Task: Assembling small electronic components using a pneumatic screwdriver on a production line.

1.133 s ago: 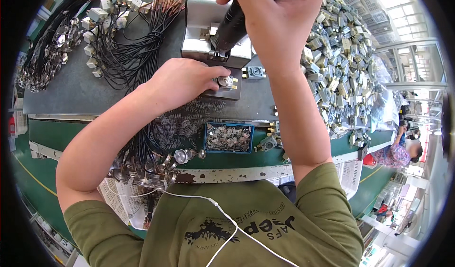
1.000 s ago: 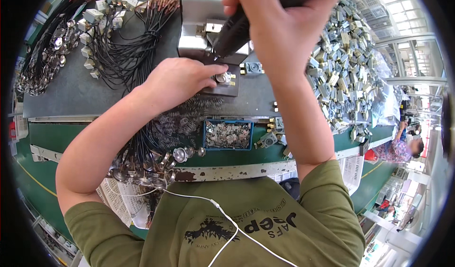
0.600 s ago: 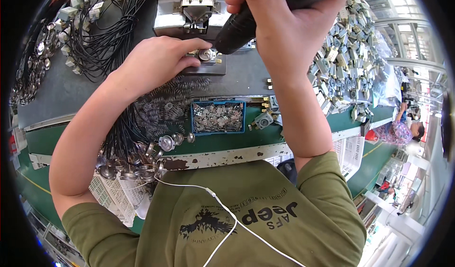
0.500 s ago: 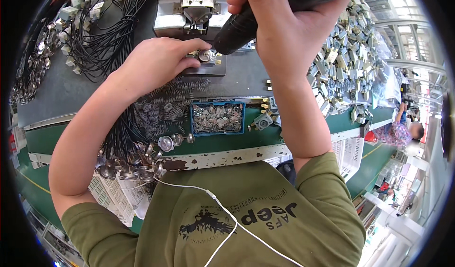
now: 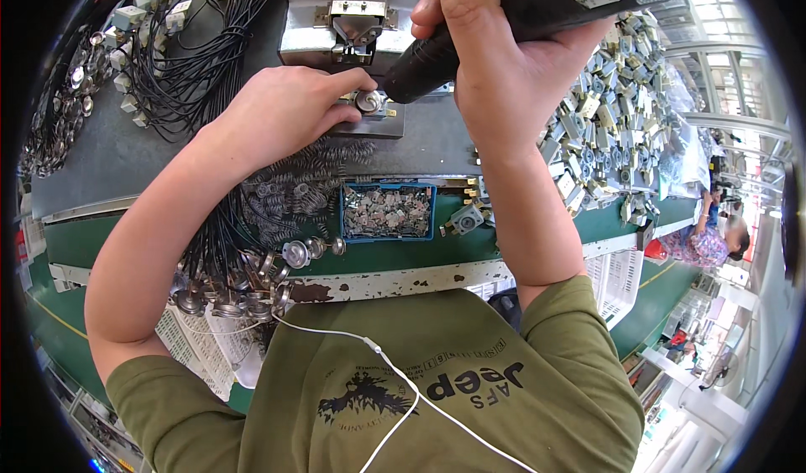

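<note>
"Where do you have the part (image 5: 375, 103)?"

"In my head view, twelve at the top, it sits near half past eleven, on the dark plate (image 5: 382, 129), round side facing up. The steel fixture (image 5: 300, 41) stands just beyond it, toward twelve."

"How are the hands?"

"My left hand (image 5: 294, 104) comes at the part from nine o'clock, thumb and forefinger pinched in on it, leaving hardly any gap. My right hand (image 5: 520, 62), up at one, is wrapped firmly around the black tool (image 5: 541, 7), which slants down and left."

"Is the tool on the part?"

"Its nose is just beside it, at two o'clock from it. The tip is hard to make out from here, so I can't fairly say whether they touch."

"What else, counting from the part?"

"The blue tray (image 5: 388, 239) at six, full of metal bits (image 5: 386, 213). Springs (image 5: 290, 192) between seven and eight, metal cups (image 5: 295, 255) at seven. Black wires (image 5: 201, 66) near ten. One loose unit (image 5: 468, 219) toward five, and the big pile (image 5: 604, 120) at three. I also see a co-worker (image 5: 709, 246) well apart, toward four."
</note>
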The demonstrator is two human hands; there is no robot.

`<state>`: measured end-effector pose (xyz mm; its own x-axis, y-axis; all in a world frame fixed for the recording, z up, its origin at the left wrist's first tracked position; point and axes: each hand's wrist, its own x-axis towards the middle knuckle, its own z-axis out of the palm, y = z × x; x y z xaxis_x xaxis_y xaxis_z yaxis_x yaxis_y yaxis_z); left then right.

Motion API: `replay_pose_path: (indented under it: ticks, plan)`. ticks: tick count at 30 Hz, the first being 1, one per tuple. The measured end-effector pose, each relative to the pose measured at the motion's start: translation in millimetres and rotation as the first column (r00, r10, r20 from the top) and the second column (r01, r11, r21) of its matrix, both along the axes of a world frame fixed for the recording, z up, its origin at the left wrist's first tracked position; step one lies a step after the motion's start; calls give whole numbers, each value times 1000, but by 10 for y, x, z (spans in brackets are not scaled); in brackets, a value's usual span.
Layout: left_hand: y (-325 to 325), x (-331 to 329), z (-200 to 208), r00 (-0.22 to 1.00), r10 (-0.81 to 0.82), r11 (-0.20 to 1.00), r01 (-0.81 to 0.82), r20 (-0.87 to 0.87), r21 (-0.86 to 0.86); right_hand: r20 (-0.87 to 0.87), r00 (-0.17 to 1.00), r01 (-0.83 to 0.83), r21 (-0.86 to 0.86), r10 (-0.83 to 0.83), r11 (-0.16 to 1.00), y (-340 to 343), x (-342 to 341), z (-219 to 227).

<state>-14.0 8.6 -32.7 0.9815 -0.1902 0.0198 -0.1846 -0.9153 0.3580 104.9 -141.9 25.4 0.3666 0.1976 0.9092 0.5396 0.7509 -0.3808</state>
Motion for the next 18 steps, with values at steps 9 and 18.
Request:
replay_pose_path:
  ticks: [9,18]
  plan:
    - [-46,8,68,999,15,998,-13,-30,54,136,985,108,4,-107,994,105,174,-132]
    - [-32,2,-14,1000,-7,998,6,13,67,-269,922,156,-403,-280,902,-30,-312,53]
